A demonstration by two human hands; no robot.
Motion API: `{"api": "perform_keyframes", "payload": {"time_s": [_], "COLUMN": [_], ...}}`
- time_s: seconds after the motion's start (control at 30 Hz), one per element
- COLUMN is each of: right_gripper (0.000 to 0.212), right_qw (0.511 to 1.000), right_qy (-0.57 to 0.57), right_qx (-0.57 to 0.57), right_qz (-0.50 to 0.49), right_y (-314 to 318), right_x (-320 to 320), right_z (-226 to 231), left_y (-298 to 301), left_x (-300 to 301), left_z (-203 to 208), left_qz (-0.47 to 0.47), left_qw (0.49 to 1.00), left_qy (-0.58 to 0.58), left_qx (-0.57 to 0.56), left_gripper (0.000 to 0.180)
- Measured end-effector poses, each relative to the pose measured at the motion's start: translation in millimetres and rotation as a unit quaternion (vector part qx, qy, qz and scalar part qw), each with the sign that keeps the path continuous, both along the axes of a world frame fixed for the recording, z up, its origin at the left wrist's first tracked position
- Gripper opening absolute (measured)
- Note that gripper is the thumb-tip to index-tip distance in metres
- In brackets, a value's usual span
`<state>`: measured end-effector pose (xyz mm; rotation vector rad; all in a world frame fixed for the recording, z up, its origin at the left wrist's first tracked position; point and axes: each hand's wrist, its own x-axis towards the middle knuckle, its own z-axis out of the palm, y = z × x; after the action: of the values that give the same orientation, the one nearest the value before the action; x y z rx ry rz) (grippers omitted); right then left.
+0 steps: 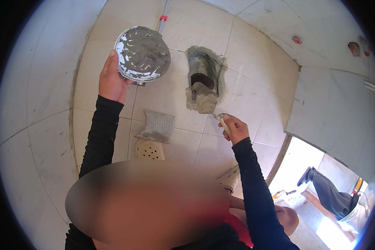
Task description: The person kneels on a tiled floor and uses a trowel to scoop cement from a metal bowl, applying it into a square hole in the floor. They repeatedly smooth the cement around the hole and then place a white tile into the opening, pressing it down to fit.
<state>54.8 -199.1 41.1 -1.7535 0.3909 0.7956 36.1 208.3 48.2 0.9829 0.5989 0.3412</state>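
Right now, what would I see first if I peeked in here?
First you would see the round pan full of grey cement, held up in the left hand at the top. Next to it, in the middle of the pale tiled floor, is a rough hole ringed with wet cement, with a pipe opening inside. The right hand holds a small trowel just below it.

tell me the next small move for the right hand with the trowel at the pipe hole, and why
Probably press and smooth the grey mortar along the lower edge of the rough hole around the dark pipe. The right hand holds a small trowel with its tip at that wet patch, while the left hand holds the round mortar-covered board aside.
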Motion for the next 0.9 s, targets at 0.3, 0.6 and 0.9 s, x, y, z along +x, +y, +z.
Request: {"api": "perform_keyframes", "payload": {"time_s": [0.3, 0.6, 0.9], "right_gripper": [0.042, 0.045, 0.045], "right_qw": [0.988, 0.955, 0.863], "right_qy": [-0.101, -0.173, -0.323], "right_qx": [-0.105, -0.195, -0.286], "right_qz": [0.059, 0.143, 0.263], "right_y": [4, 7, 48], "right_x": [2, 11, -8], "right_z": [-26, -27, 7], "left_y": [-5, -7, -9], "left_x": [-2, -1, 1], "left_z": [-1, -4, -5], "left_qz": [-0.041, -0.053, -0.056], "left_qw": [0.999, 0.998, 0.998], "left_qy": [0.018, 0.020, 0.025], "left_qx": [-0.009, 0.006, 0.000], "left_gripper": [0.043, 0.049, 0.049]}}
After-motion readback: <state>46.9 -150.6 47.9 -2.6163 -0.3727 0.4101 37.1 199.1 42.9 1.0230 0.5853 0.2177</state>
